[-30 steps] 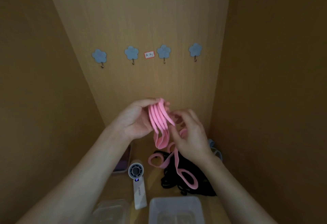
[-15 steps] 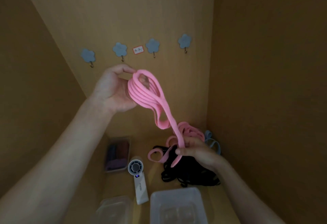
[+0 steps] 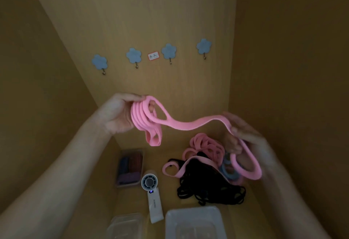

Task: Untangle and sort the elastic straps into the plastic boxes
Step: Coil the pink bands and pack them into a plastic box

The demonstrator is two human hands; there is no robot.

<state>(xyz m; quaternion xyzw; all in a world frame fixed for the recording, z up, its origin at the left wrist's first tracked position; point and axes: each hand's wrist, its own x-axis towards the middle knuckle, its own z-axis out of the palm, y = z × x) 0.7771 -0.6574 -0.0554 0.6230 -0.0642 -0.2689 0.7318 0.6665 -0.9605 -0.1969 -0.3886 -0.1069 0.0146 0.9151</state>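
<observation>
To do this well, hold the pink strap [image 3: 188, 124] lightly taut and feed it loop by loop, so its trailing end lifts off the tangled pile [image 3: 205, 146] on the tabletop without dragging the black straps [image 3: 207, 186]. The left grip [image 3: 117, 114] clasps the gathered coils. The right grip [image 3: 243, 135] pinches the same strap further along, and it sags between them, raised above the pile.
</observation>
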